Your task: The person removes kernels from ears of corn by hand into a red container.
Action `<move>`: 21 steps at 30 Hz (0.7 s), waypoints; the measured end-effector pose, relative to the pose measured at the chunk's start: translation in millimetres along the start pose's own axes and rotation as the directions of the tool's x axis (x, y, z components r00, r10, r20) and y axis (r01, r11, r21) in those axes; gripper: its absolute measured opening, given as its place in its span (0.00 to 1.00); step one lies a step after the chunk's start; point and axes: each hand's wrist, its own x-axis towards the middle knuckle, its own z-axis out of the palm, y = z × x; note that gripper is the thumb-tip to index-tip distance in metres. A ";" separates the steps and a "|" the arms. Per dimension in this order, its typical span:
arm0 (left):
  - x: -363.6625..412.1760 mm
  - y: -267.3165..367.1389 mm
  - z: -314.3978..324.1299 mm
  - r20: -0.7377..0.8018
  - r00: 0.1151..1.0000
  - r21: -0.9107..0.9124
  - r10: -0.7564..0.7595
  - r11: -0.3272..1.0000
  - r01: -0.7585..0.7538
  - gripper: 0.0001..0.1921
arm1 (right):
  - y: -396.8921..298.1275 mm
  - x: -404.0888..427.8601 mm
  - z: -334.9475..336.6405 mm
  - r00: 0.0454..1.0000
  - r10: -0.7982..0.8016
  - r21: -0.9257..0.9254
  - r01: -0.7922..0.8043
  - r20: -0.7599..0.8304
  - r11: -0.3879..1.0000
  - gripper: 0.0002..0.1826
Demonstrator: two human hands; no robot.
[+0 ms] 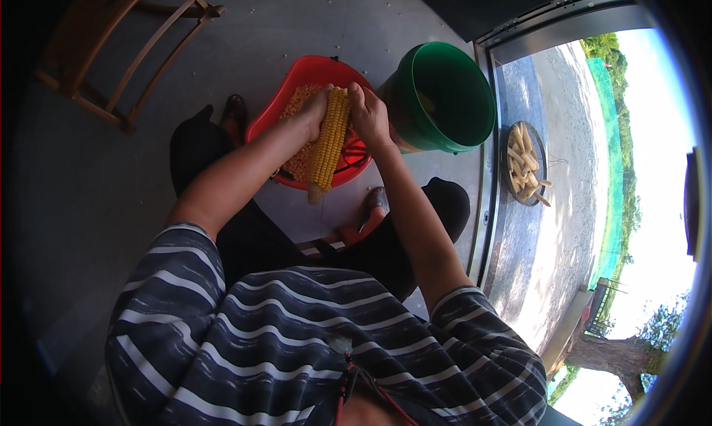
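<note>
An ear of yellow corn (329,139) is tilted over a red plastic tub (267,117), its kernels in tight rows and its pale butt end towards me. My left hand (316,114) grips the ear along its left side near the far tip. On the other side, my right hand (368,117) holds the same tip, with the thumb against the kernels. Loose orange-yellow corn kernels (297,100) lie in the tub below. Dark bars (354,150) cross the tub's right part, partly hidden by the ear and my right hand.
A green plastic bucket (450,100) stands right of the tub, something yellowish inside. Beyond the sliding door track (485,203), a round basket (510,175) holds stripped corn cobs (523,159). A wooden chair (133,64) is at upper left. Scattered kernels dot the grey floor (250,42).
</note>
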 end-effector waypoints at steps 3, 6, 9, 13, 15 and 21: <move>-4.5 3.6 9.5 -0.131 0.991 0.004 0.032 0.999 -0.032 0.23 | -2.9 -1.5 -0.2 0.995 -0.097 -0.205 0.102 0.035 0.973 0.21; 0.6 0.2 6.3 -0.174 0.984 0.038 0.039 0.999 -0.032 0.20 | 3.0 -1.0 0.4 0.993 -0.102 -0.254 0.115 0.063 0.960 0.22; 1.3 -4.3 4.2 -0.120 0.993 0.043 0.009 0.999 -0.004 0.21 | 11.9 -0.4 2.7 0.994 -0.096 -0.127 0.090 -0.046 0.988 0.22; -6.4 -1.0 9.8 -0.160 0.986 0.057 0.053 0.997 -0.044 0.19 | -1.6 -1.3 -0.2 1.000 -0.022 -0.215 0.022 0.002 0.976 0.22; -11.0 2.0 11.9 -0.170 0.985 0.104 0.019 0.995 -0.001 0.23 | -6.6 -2.5 -0.1 0.999 0.018 -0.322 -0.002 0.049 0.947 0.22; -8.0 -3.0 12.9 -0.223 0.975 0.115 0.017 0.993 0.009 0.22 | 9.1 1.2 0.5 0.999 -0.050 -0.267 0.050 0.007 0.962 0.23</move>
